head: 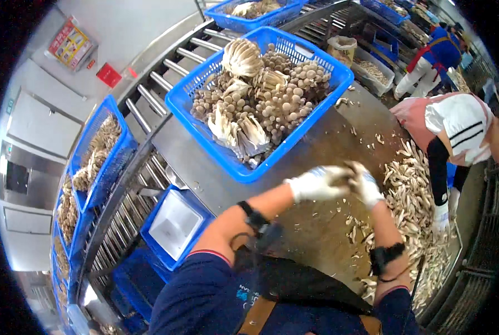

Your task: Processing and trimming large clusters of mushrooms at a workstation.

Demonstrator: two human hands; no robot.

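Above the metal table (308, 234), my left hand (321, 183) and my right hand (366, 186) meet in white gloves. Between their fingers is a small brownish mushroom clump (345, 175), blurred and mostly hidden by the gloves. Just beyond my hands, a blue plastic basket (243, 175) stands on the table. Heaped inside it are clusters of brown-capped mushrooms (281, 100), some turned with pale stems upward. To the right of my right hand, a large pile of loose mushroom pieces (412, 192) spreads along the table edge. Small scraps lie scattered under my hands.
A roller conveyor (151, 88) curves along the left, carrying blue baskets of mushrooms (101, 155). A white tray in a blue crate (176, 224) sits low at my left. Across the table, a co-worker (454, 121) bends with gloved hands by the pile. Another person (438, 54) stands farther back.
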